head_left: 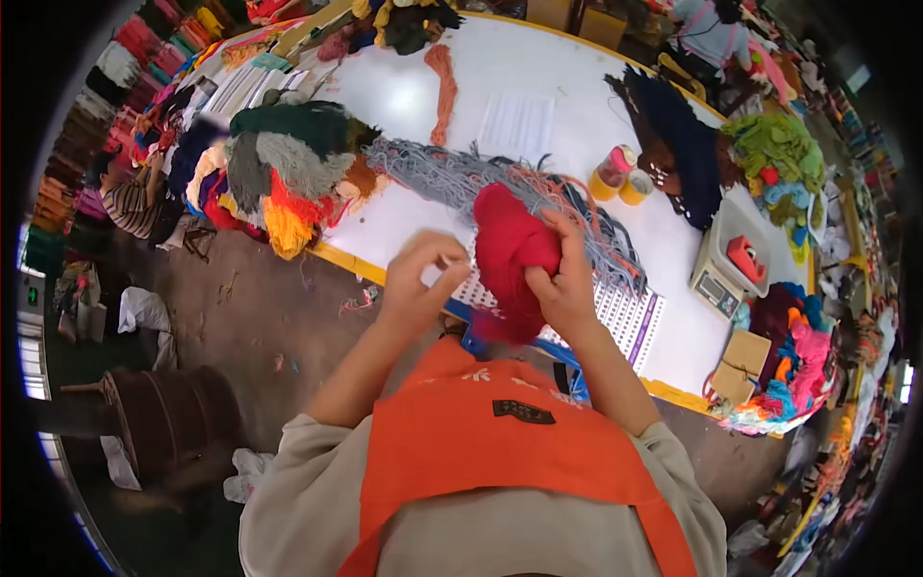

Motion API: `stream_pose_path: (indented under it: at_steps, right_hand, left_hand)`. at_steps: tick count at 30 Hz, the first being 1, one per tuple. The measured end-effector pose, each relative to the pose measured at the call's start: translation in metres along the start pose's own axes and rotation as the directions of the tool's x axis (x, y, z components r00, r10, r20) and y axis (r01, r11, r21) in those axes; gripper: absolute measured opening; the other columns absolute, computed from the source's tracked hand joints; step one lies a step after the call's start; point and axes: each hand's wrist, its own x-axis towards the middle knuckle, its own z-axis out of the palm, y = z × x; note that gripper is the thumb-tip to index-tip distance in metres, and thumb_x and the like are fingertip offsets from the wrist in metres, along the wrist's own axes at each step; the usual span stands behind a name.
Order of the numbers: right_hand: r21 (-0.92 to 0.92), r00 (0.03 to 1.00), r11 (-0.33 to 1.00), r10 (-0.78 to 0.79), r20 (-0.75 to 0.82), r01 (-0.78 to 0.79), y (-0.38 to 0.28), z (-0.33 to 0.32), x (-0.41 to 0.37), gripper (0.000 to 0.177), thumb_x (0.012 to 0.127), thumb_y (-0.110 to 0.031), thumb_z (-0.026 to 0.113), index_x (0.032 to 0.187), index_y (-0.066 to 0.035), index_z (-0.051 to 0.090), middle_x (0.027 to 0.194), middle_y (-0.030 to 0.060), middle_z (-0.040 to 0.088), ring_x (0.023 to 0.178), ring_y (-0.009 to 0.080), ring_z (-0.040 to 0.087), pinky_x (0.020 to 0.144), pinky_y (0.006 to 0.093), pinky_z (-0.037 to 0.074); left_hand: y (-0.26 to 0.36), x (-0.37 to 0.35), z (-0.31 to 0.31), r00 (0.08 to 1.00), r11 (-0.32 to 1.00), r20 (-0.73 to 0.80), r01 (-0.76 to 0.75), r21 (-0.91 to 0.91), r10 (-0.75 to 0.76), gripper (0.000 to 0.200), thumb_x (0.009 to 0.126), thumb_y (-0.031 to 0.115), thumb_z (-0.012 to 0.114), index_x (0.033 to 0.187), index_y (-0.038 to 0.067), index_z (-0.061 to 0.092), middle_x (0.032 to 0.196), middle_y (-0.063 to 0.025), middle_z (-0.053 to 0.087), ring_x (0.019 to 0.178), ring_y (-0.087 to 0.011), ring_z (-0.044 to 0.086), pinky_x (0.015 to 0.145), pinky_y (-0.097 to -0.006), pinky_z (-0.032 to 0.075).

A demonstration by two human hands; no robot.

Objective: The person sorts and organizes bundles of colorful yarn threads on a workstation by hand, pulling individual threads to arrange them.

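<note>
A bundle of deep red yarn (505, 245) is held up in front of my orange apron, over the near edge of the table. My right hand (567, 288) is closed on its right side, with the thumb pressing into the strands. To the left of the bundle, my left hand (423, 279) has its fingers curled toward the thumb; whether a strand lies between them is too small to make out. Behind the red bundle, a long spread of grey-blue yarn (423, 173) with some orange strands lies across the table. A perforated white sheet (625, 322) lies under my right wrist.
Mixed skeins (288, 159) are heaped at the table's left, navy yarn (683, 144) and green yarn (774, 154) at the right. A scale (716, 288), a cardboard box (740, 365) and jars (611, 173) stand right. A co-worker (135, 197) sits left; another person is at the back.
</note>
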Motion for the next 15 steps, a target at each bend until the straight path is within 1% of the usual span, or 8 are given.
stream_pose_path:
  at_steps: [2, 4, 7, 8, 10, 12, 14, 15]
  right_hand:
    - [-0.138, 0.985, 0.985, -0.085, 0.151, 0.107, -0.011, -0.009, -0.013, 0.057, 0.078, -0.008, 0.062, 0.133, -0.005, 0.048, 0.126, 0.0197, 0.055, 0.113, 0.0367, 0.057, 0.097, 0.037, 0.046]
    - [-0.206, 0.934, 0.948, -0.171, 0.314, 0.243, -0.016, -0.014, -0.021, 0.057, 0.077, -0.011, 0.066, 0.131, -0.008, 0.049, 0.125, 0.0177, 0.057, 0.108, 0.037, 0.059, 0.088, 0.0394, 0.05]
    - [-0.223, 0.906, 0.919, -0.235, 0.352, 0.325, -0.022, -0.027, -0.023, 0.05, 0.077, -0.015, 0.068, 0.124, -0.008, 0.053, 0.12, 0.0163, 0.061, 0.103, 0.0356, 0.062, 0.08, 0.041, 0.052]
    - [-0.239, 0.886, 0.901, -0.253, 0.389, 0.362, -0.025, -0.031, -0.022, 0.047, 0.077, -0.015, 0.068, 0.122, -0.008, 0.055, 0.118, 0.0163, 0.062, 0.103, 0.0353, 0.062, 0.079, 0.0409, 0.053]
    - [-0.247, 0.882, 0.892, -0.267, 0.389, 0.379, -0.029, -0.031, -0.025, 0.039, 0.079, -0.012, 0.067, 0.117, -0.007, 0.057, 0.122, 0.0168, 0.062, 0.105, 0.0336, 0.063, 0.083, 0.0383, 0.052]
    - [0.131, 0.906, 0.942, -0.335, 0.258, 0.31, -0.025, -0.024, -0.024, 0.033, 0.082, -0.01, 0.065, 0.113, -0.005, 0.056, 0.129, 0.0177, 0.06, 0.107, 0.0309, 0.063, 0.09, 0.0364, 0.05]
    - [0.243, 0.923, 0.945, -0.28, 0.263, 0.218, -0.012, -0.014, -0.033, 0.027, 0.088, -0.008, 0.062, 0.113, -0.003, 0.054, 0.135, 0.0176, 0.057, 0.111, 0.0275, 0.062, 0.098, 0.0358, 0.046]
    - [0.518, 0.961, 0.855, -0.168, 0.22, 0.031, -0.007, -0.006, -0.038, 0.028, 0.089, -0.008, 0.062, 0.115, -0.003, 0.053, 0.135, 0.0171, 0.056, 0.113, 0.0266, 0.06, 0.1, 0.0364, 0.044]
  left_hand:
    - [0.027, 0.003, 0.013, 0.981, 0.985, -0.084, -0.171, 0.031, 0.173, 0.042, 0.075, 0.017, 0.08, 0.109, 0.002, 0.06, 0.101, -0.0115, 0.06, 0.095, -0.0265, 0.061, 0.085, -0.0365, 0.049]
    - [0.035, -0.005, 0.021, 0.988, 0.981, -0.024, -0.147, 0.127, 0.151, 0.044, 0.076, 0.016, 0.078, 0.113, 0.003, 0.058, 0.109, -0.007, 0.057, 0.097, -0.0184, 0.057, 0.084, -0.0292, 0.046]
    - [0.036, -0.016, 0.02, 0.978, 0.995, 0.185, 0.099, -0.022, -0.093, 0.036, 0.075, 0.006, 0.076, 0.107, 0.002, 0.059, 0.1, -0.0037, 0.056, 0.094, -0.0127, 0.056, 0.085, -0.0291, 0.047]
    - [0.035, -0.018, 0.018, 0.979, 0.995, 0.182, 0.097, -0.018, -0.092, 0.036, 0.075, 0.006, 0.076, 0.107, 0.002, 0.059, 0.1, -0.0037, 0.056, 0.094, -0.0127, 0.056, 0.085, -0.0291, 0.047]
    - [0.031, -0.025, 0.016, 0.971, 0.941, 0.18, 0.205, -0.27, -0.16, 0.031, 0.075, -0.002, 0.072, 0.103, 0.003, 0.059, 0.099, -0.0024, 0.056, 0.095, -0.012, 0.056, 0.085, -0.0286, 0.047]
    - [0.031, -0.029, 0.01, 0.973, 0.877, 0.137, 0.228, -0.422, -0.187, 0.029, 0.074, -0.008, 0.068, 0.1, 0.003, 0.059, 0.101, -0.0016, 0.056, 0.095, -0.0124, 0.057, 0.088, -0.0282, 0.046]
    - [0.038, -0.037, 0.002, 0.992, 0.937, -0.124, -0.026, -0.349, -0.019, 0.027, 0.074, -0.005, 0.07, 0.099, 0.002, 0.063, 0.1, -0.0026, 0.057, 0.094, -0.0132, 0.058, 0.086, -0.0257, 0.046]
    - [0.044, -0.041, -0.002, 0.985, 0.904, -0.14, 0.034, -0.426, -0.103, 0.026, 0.076, -0.006, 0.067, 0.101, 0.001, 0.061, 0.101, -0.0047, 0.06, 0.095, -0.0148, 0.06, 0.089, -0.0273, 0.046]
